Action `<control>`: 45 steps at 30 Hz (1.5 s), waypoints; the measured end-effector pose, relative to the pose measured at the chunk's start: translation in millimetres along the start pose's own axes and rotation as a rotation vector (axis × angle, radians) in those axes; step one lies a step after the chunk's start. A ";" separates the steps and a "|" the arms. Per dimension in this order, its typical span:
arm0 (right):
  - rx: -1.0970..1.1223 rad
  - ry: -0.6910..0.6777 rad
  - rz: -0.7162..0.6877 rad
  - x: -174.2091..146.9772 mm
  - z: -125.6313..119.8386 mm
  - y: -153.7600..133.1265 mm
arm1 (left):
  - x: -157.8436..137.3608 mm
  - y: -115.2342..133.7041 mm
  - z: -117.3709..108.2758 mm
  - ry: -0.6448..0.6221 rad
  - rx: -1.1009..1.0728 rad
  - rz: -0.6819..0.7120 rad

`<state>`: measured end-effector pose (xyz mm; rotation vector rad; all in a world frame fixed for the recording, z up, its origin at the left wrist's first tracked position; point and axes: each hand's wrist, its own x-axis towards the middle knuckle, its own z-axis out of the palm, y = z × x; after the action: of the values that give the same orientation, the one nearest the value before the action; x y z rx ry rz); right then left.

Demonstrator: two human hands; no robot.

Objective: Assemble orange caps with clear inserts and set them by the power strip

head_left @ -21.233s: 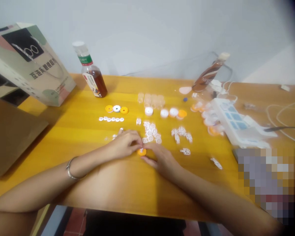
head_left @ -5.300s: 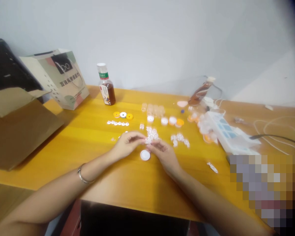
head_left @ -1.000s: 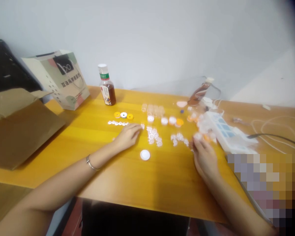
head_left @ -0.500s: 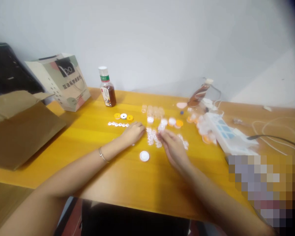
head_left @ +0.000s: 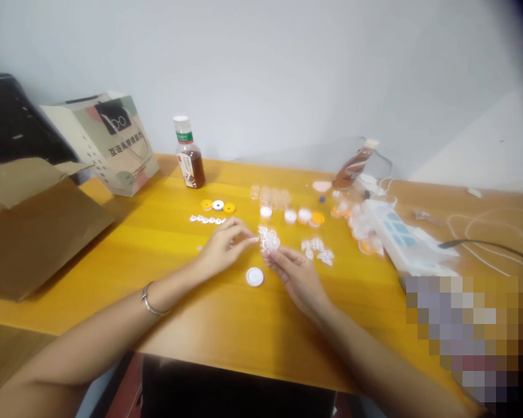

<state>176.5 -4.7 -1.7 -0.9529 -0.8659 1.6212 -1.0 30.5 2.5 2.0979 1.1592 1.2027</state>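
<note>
My left hand point(head_left: 226, 245) is closed in a pinch, with a small white piece point(head_left: 253, 239) at its fingertips. Facing it, my right hand point(head_left: 297, 273) pinches a small, round, whitish clear piece point(head_left: 272, 244), too blurred to name more closely. White openwork pieces point(head_left: 265, 231) lie just behind the right fingertips, partly covered by them. More of these lacy pieces point(head_left: 317, 247) are scattered to the right. A round white lid-like disc point(head_left: 255, 277) lies flat in front of both hands. Beyond my left hand runs a row of tiny white pieces point(head_left: 206, 220).
Yellow and white round pieces point(head_left: 218, 205) line up behind the row. Clear cups point(head_left: 274, 197) stand mid-table. A juice bottle point(head_left: 192, 165), a paper bag point(head_left: 122, 145) and an open cardboard box point(head_left: 43, 226) are leftward. A tilted bottle point(head_left: 355, 165) and white tray point(head_left: 396, 232) are rightward.
My left hand has drawn back to the left and turned, so its pinch now shows. My right hand has come left and nearer with the round piece, close to the left fingertips.
</note>
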 end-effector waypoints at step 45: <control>-0.461 -0.196 -0.129 -2.1 -4.2 -2.3 | -11.7 5.4 10.4 -0.052 -0.187 0.184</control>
<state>181.6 -5.9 -1.2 -1.0344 -1.4490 1.4465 7.1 17.9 -4.5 2.1140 0.8110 1.2766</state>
